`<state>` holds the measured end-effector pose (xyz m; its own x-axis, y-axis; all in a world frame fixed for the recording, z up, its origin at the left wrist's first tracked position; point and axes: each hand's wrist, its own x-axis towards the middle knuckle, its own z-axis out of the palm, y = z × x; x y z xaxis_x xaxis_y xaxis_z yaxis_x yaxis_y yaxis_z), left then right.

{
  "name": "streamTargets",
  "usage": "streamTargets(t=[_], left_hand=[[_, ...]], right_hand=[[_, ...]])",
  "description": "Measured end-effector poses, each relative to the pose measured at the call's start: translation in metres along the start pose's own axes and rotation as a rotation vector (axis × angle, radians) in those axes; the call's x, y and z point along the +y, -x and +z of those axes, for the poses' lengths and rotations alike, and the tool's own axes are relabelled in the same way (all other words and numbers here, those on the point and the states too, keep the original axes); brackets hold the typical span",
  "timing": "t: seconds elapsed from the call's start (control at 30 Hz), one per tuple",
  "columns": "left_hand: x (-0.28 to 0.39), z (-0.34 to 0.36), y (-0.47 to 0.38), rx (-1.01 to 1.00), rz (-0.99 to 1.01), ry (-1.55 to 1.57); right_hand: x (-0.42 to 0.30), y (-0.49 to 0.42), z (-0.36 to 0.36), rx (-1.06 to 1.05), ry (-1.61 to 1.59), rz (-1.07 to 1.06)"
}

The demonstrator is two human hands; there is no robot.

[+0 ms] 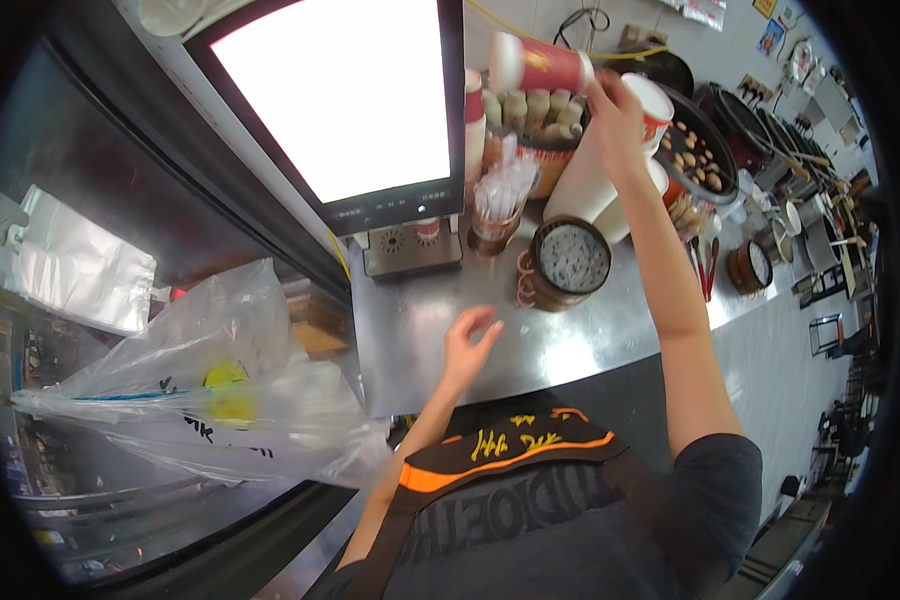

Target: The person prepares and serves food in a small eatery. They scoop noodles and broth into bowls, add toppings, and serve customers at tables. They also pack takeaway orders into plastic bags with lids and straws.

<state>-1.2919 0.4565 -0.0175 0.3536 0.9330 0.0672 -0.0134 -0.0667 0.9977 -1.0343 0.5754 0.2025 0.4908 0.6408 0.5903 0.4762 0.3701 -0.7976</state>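
My right hand [619, 109] reaches to the far side of the counter, its fingers closed on the end of a red-and-white paper cup stack [547, 64] lying sideways in the air. Beside that hand stand tall white stacks of cups or lids [585, 172] and a white-and-red paper tub [649, 97]. My left hand [472, 341] hovers over the steel counter [420, 330] with thumb and fingers apart, holding nothing. Closest to it is a dark round container [572, 259] with a mottled grey top and pink rings hanging on its side.
A drinks machine with a glowing screen [345, 97] stands at the left; a small red cup sits on its drip tray [412, 255]. Wrapped straws [504, 184] fill a holder. A pot of eggs [694, 157] is farther right. A plastic bag [217, 390] hangs left.
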Motion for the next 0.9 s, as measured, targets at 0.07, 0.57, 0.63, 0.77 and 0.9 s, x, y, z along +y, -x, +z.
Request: streamTargets(t=[0.07, 0.57, 0.63, 0.77, 0.9], left_hand=[[0.018, 0.022, -0.009, 0.111, 0.164, 0.254], [-0.096, -0.058, -0.134, 0.884, 0.033, -0.142], [-0.107, -0.075, -0.161, 0.897, 0.068, -0.290], [-0.126, -0.094, -0.199, 0.898, 0.205, -0.497], [-0.137, -0.098, -0.215, 0.798, 0.178, 0.035]], right_hand=[[0.007, 0.097, -0.014, 0.005, -0.463, 0.747], [0.091, 0.328, -0.182, -0.592, 0.211, 0.844], [0.095, 0.345, -0.214, -0.510, 0.240, 0.865], [0.094, 0.386, -0.258, -0.335, 0.194, 0.985], [0.095, 0.412, -0.275, -0.381, 0.212, 1.051]])
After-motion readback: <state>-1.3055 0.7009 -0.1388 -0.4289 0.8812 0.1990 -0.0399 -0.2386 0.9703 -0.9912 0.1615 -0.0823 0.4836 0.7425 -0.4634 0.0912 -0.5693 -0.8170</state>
